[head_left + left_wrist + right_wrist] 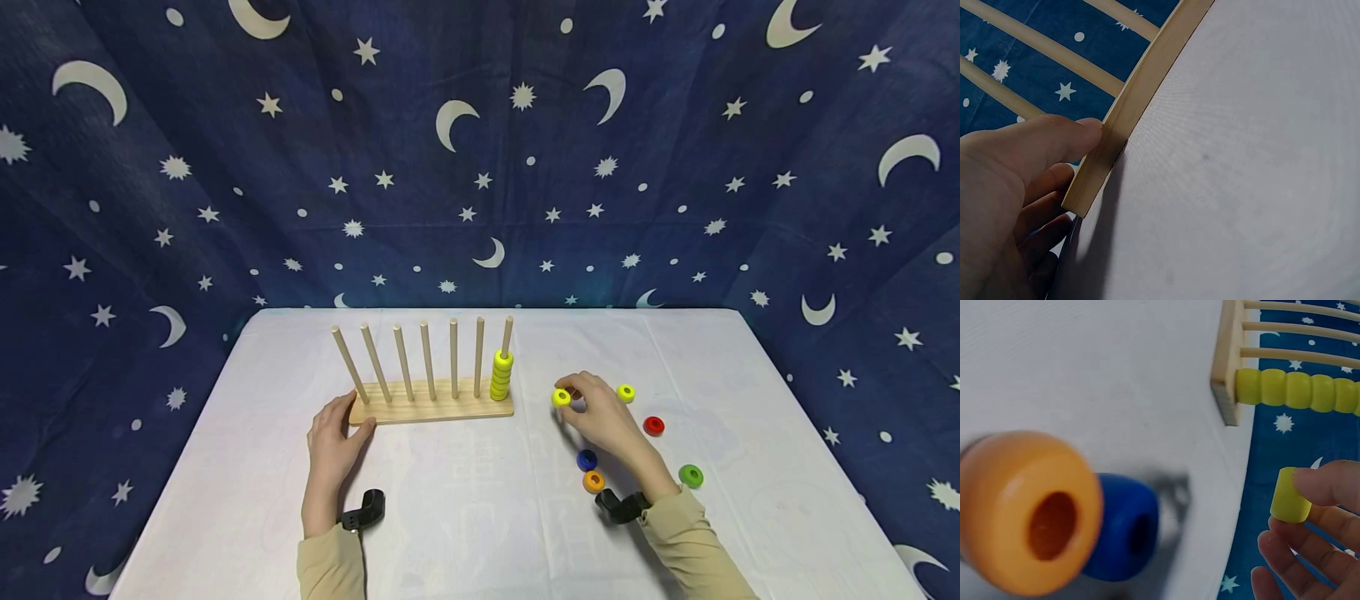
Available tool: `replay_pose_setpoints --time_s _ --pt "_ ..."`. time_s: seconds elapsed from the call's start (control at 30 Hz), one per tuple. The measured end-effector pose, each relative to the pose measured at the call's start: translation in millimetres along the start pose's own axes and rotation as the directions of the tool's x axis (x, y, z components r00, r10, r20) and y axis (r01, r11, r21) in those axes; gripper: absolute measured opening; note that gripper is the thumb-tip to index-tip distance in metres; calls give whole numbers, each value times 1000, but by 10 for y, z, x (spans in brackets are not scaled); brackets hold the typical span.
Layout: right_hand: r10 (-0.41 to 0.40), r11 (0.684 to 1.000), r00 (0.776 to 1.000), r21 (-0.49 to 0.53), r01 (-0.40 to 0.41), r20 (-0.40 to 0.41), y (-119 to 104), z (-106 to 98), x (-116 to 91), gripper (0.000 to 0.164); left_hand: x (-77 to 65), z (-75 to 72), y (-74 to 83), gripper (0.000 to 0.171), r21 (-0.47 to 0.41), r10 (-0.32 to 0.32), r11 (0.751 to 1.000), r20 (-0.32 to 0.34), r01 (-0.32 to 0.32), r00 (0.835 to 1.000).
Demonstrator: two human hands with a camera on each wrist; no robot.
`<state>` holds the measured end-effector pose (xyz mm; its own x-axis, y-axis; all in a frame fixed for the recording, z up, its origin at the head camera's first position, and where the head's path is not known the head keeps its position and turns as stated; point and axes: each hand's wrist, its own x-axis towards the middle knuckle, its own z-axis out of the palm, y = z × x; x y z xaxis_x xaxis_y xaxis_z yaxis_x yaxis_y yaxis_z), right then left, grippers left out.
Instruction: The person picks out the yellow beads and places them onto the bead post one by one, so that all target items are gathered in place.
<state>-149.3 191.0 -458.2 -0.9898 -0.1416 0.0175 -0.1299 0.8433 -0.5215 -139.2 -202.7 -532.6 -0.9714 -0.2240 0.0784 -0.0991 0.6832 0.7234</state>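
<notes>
A wooden peg rack [420,410] with several upright pegs stands on the table. My left hand [335,442] grips its left end, the thumb [1079,139] at the front edge and the other fingers partly hidden behind. Several yellow rings [499,381] are stacked on the rightmost peg; the other pegs are bare. To the right of the rack, my right hand [606,418] pinches a yellow ring [1288,497] between thumb and fingers, held above the table and apart from the stack.
Around the right hand lie another yellow ring [622,395], a red ring [649,431], a green ring [686,480], a blue ring [582,463] and an orange ring [588,487]. Blue and orange sit side by side under the forearm. A dark star-patterned cloth [480,200] hangs behind the white table [450,517].
</notes>
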Motion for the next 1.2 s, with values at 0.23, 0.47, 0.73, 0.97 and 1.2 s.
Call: replay_pose_setpoints --time_s 0.23,0.47,0.73,0.97,1.2 --pt "-73 997 996 0 73 -46 -123 -127 34 35 8 -14 3 61 5 -16 1000 39 16 999" --pt "-128 992 988 -1 129 -87 -244 -259 67 33 7 -10 8 61 10 -18 1000 27 17 999" --pt "-187 982 972 -2 189 -143 -387 -402 110 32 3 -14 5 61 0 -8 1000 24 8 1000" --pt "-202 979 964 -11 203 -175 -539 -531 145 32 2 -8 1 60 2 -7 1000 15 7 1000" --pt "-224 974 949 -9 228 -221 -687 -652 181 30 -2 -25 10 61 6 -19 1000 37 19 999"
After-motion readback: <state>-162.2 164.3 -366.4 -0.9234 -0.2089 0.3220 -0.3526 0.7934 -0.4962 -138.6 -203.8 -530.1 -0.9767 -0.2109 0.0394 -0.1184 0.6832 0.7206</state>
